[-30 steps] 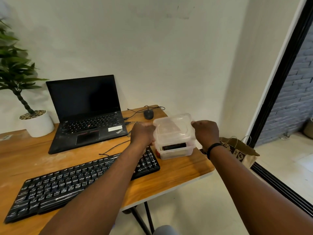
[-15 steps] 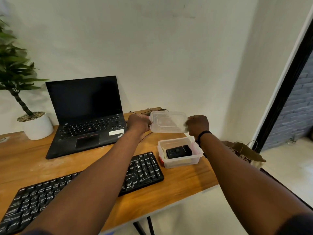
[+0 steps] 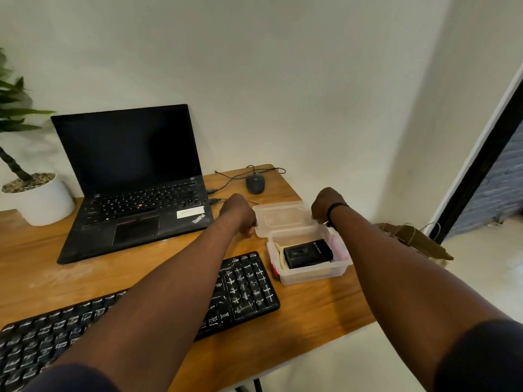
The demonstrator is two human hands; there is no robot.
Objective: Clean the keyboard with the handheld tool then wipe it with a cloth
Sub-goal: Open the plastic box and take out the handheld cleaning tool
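A black keyboard (image 3: 243, 287) lies along the desk's front, partly under my left forearm. To its right stands an open clear plastic box (image 3: 312, 274) holding a black handheld device (image 3: 308, 253) and pale cloth-like material beneath it. The clear lid (image 3: 283, 217) lies on the desk just behind the box. My left hand (image 3: 237, 212) grips the lid's left edge and my right hand (image 3: 328, 206) grips its right edge, fingers curled.
A black laptop (image 3: 133, 182) stands open behind the keyboard. A wired mouse (image 3: 255, 183) sits at the desk's back right corner. A potted plant (image 3: 36, 196) is at the left. The wooden desk's (image 3: 319, 312) right edge drops off beside a brown paper bag (image 3: 410, 239).
Both hands lifted the lid off the box, carried it back and lowered it onto the desk behind the box. The box now stands open.
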